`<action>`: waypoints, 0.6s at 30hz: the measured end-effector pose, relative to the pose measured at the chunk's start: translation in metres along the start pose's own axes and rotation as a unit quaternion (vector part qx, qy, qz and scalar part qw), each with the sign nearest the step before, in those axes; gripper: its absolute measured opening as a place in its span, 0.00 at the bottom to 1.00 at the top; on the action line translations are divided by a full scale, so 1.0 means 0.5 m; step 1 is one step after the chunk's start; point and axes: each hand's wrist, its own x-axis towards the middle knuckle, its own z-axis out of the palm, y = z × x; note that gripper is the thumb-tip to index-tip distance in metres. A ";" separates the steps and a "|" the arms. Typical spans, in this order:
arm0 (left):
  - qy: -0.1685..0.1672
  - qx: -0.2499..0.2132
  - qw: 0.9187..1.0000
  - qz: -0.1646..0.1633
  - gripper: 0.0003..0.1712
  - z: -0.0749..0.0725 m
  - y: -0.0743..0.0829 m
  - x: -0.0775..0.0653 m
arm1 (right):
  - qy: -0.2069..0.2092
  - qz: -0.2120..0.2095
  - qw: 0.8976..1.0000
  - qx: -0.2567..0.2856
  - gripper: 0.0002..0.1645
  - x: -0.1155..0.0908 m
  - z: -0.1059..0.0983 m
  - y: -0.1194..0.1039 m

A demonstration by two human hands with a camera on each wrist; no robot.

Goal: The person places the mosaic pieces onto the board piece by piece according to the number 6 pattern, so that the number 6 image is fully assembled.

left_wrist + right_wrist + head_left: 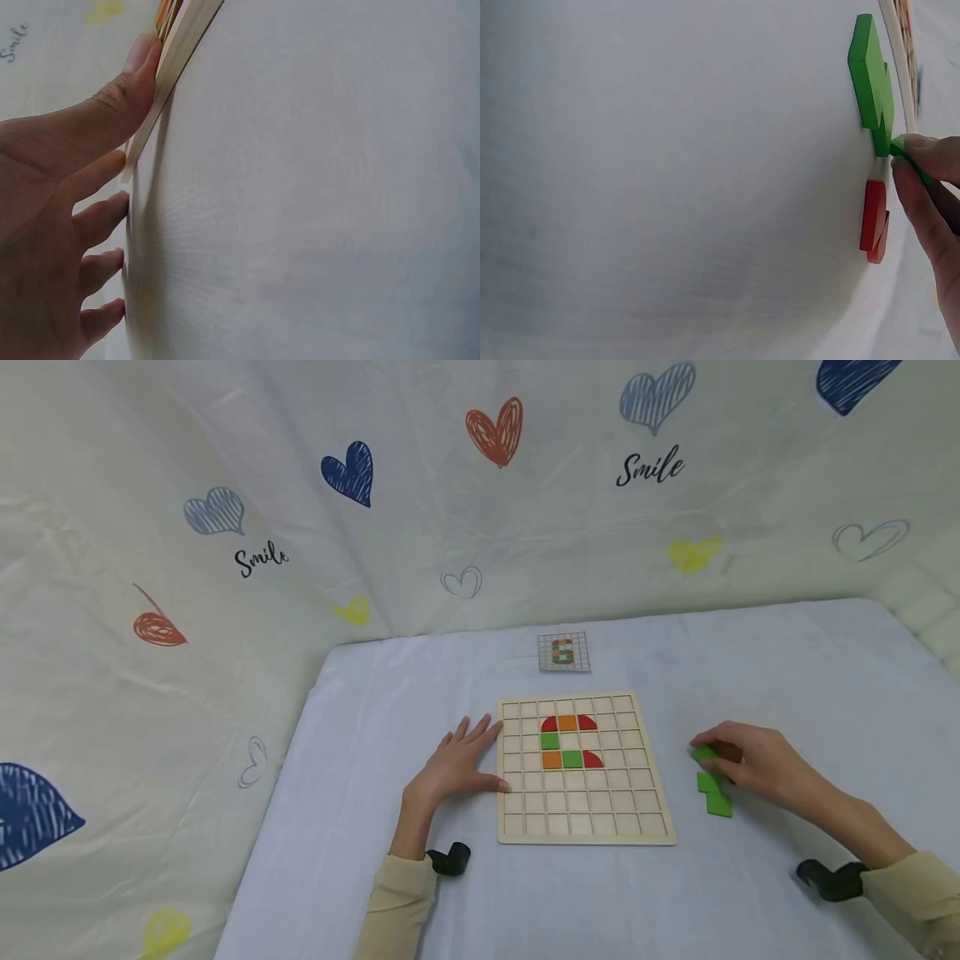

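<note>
Green tile [702,752] is sitting pinched in the right grip [756,758], right of the board [587,841]; spread left grip [456,763] is touching the board's left edge. Slack pinching might be risking a drop.

- Wooden grid board [581,824]: flat on the counter [825,693], nearer its left edge than right; coloured pieces [567,722] fill some cells.
- Green tile [703,753]: pinched in right fingers [915,210], beyond the board's right edge.

Spread over a white-draped table [817,685]: a wooden grid board [532,822], a small pattern card [565,652] beyond it, green tiles [719,805] and red pieces [874,215] to the right.
</note>
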 end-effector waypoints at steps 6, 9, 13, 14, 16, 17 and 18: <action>-0.001 0.005 1.000 0.001 0.59 0.001 -0.003 0.001 | 0.001 -0.001 1.000 0.015 0.23 0.002 -0.001 -0.007; -0.002 0.006 1.000 -0.001 0.59 0.002 -0.004 0.002 | -0.007 0.004 0.999 0.035 0.23 0.007 -0.003 -0.014; 0.000 0.001 1.000 -0.001 0.59 0.002 -0.003 0.001 | -0.029 0.032 0.997 0.068 0.23 0.013 -0.005 -0.026; -0.001 0.001 1.000 -0.002 0.59 0.003 -0.003 0.002 | -0.035 0.040 0.996 0.075 0.22 0.014 -0.005 -0.029; 0.001 0.001 1.000 -0.002 0.59 0.003 -0.003 0.002 | -0.047 0.051 0.994 0.085 0.22 0.018 -0.004 -0.036; 0.000 0.002 1.000 -0.003 0.59 0.003 -0.003 0.002 | -0.051 0.054 0.993 0.087 0.22 0.020 -0.003 -0.039; 0.001 0.002 1.000 -0.003 0.59 0.003 -0.003 0.002 | -0.053 0.055 0.993 0.087 0.22 0.022 -0.002 -0.042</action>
